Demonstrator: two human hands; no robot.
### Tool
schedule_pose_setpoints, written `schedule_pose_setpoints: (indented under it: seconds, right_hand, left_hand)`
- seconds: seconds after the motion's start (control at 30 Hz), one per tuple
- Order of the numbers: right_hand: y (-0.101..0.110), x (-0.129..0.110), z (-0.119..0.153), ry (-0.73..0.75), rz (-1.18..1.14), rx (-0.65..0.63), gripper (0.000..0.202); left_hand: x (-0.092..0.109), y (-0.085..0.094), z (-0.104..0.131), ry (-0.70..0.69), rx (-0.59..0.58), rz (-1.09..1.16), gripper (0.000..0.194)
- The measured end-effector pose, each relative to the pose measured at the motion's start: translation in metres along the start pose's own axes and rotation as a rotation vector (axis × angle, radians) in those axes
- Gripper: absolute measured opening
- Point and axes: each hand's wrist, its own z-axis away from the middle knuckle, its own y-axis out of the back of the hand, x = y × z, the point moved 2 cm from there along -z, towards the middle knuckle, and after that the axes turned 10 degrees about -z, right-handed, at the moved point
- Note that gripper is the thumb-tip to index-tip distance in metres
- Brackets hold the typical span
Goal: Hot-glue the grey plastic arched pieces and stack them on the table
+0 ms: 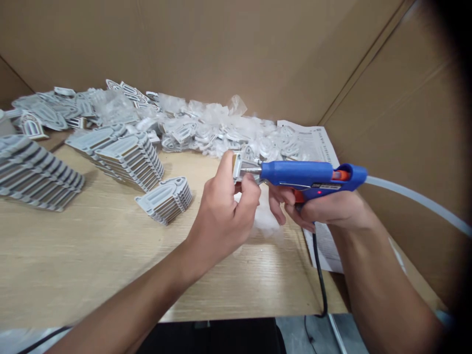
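The small grey-white piece [237, 168] is between the fingers [225, 169] of the left hand [223, 211], which are closed on it. It stands roughly upright, its long axis across the nozzle [251, 170] of the blue glue gun [297, 173]. The right hand [328, 209] wraps the gun's handle; its nozzle tip points left, very near the piece.

Both hands [225, 209] raised close together, fingers curled

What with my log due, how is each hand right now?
Left hand: closed on a small pale piece.
Right hand: closed around the blue glue gun.
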Motion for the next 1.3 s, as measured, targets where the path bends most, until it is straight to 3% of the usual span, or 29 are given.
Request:
schedule_pose_setpoints:
  seconds: [0.27,0.33,0.43,0.57,0.93,1.03,1.17,1.3]
  right_hand:
    - [-0.016,-0.014,-0.001,0.008,-0.099,-0.1,0.021]
    - [-0.019,-0.02,0.001,0.101,-0.139,-0.035,0.02]
    - [-0.018,-0.024,0.001,0.283,-0.183,0.169,0.017]
    - [-0.014,-0.019,-0.005,0.308,-0.144,0.397,0.022]
    - [-0.021,-0.011,-0.01,0.243,-0.103,0.367,0.045]
    - [-0.017,-0.011,-0.01,0.248,-0.139,0.345,0.047]
    - [-0.01,-0.01,-0.011,0.267,-0.175,0.398,0.049]
    - [-0.008,-0.008,-0.011,0.243,-0.197,0.397,0.047]
  left_hand:
    - [-0.004,-0.002,0.0,0.007,-0.008,-0.039,0.006]
    - [-0.006,-0.003,-0.001,0.02,-0.014,0.011,0.007]
    - [-0.006,-0.005,-0.003,0.051,0.011,0.144,0.009]
    - [-0.002,-0.007,-0.006,0.071,-0.012,0.313,0.011]
    - [0.001,-0.008,-0.004,0.04,-0.04,0.401,0.015]
    - [0.005,-0.005,-0.006,0.019,-0.045,0.359,0.019]
    - [0.012,0.006,-0.006,-0.05,0.035,0.221,0.027]
    - [0.023,0.019,0.004,-0.164,0.08,-0.154,0.037]
